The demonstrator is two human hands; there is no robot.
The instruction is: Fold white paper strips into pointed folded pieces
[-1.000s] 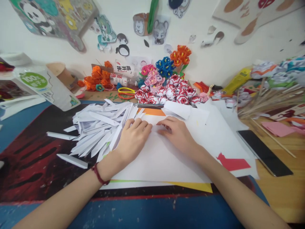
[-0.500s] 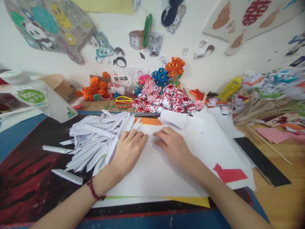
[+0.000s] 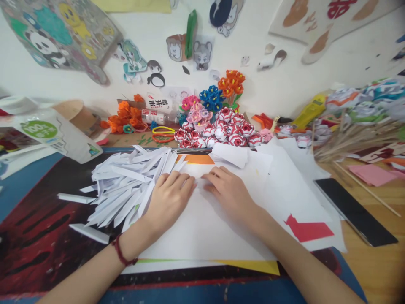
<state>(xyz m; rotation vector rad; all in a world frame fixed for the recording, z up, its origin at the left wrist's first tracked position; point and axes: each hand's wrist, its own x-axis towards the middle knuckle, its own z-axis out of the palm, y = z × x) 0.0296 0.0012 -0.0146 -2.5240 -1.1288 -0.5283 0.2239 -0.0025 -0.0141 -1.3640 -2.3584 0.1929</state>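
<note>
My left hand (image 3: 174,198) has its fingers curled and pressed together at the far middle of a white sheet (image 3: 209,232). Opposite it, my right hand (image 3: 229,192) is closed too, thumb against the fingers. Between the two sets of fingertips shows a small white paper strip (image 3: 198,188), pinched at both ends; its outline is faint against the sheet. Just left of my left hand lies a pile of folded white paper strips (image 3: 126,185). Two single strips lie apart from the pile, on the dark mat (image 3: 47,223).
A white bottle (image 3: 60,131) stands tilted at the left. Red-and-white paper flowers (image 3: 226,131) and orange flowers (image 3: 123,118) line the wall. On the right are a red paper scrap (image 3: 310,230), a black phone-like slab (image 3: 356,211) and a thin stick (image 3: 368,190).
The view has shifted slightly. Both hands stay in nearly the same place, with only small finger movement at the paper strip.
</note>
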